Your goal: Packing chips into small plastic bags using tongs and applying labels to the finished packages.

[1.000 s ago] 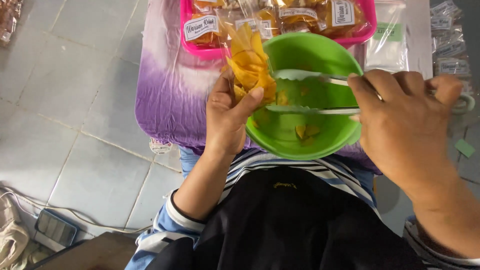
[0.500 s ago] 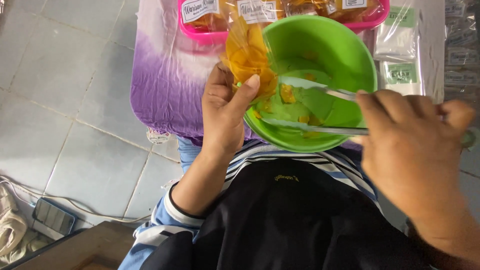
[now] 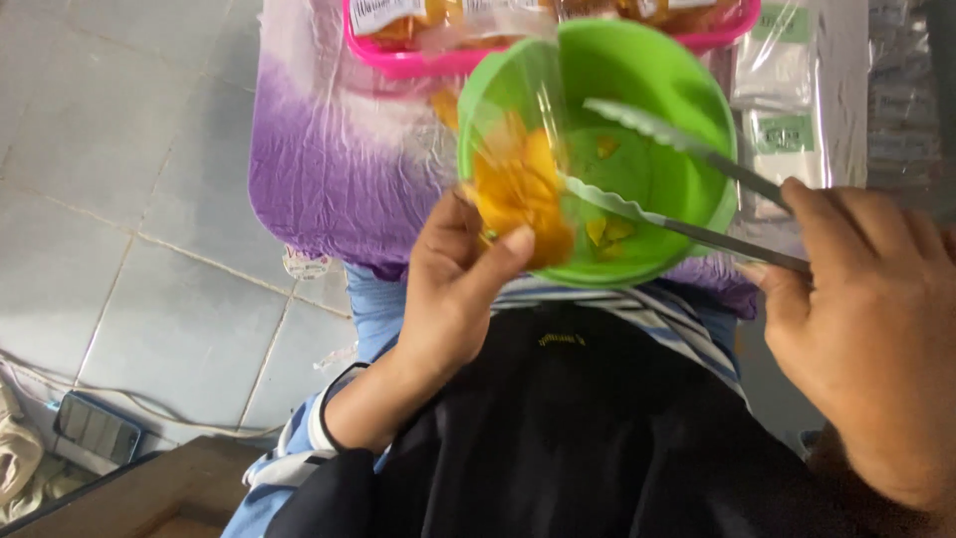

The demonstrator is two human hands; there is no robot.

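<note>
On the desk: a crinkled cloth [image 3: 329,149], white at the far side and fading to purple at the near edge, covers the desk [image 3: 846,90]; its hem hangs just in front of the person's lap.
Floor: pale grey tiles [image 3: 129,179] with dark grout lines fill the left side; a cable [image 3: 149,418] and a small flat dark device [image 3: 95,428] lie at lower left, beside a brown wooden corner [image 3: 169,498].
Bowl: a green plastic bowl [image 3: 687,80] sits at the desk's near edge, with a few yellow chips [image 3: 607,229] loose on its bottom.
Left hand [image 3: 453,289]: closed round the lower part of a clear plastic bag [image 3: 518,169] of orange-yellow chips, thumb pressed on its front; the bag stands over the bowl's left rim.
Right hand [image 3: 876,319]: curled round the handle end of metal tongs [image 3: 687,184]; the two arms are spread apart, tips inside the bowl, the lower tip close to the bag.
Behind the bowl: a pink tray [image 3: 418,62] holds filled, labelled chip packets, cut off by the top edge.
Right of the bowl: flat clear pouches with green labels [image 3: 787,130] lie on the desk, partly hidden by the bowl and tongs.
Foreground: the person's black top and striped sleeves block the near view.
</note>
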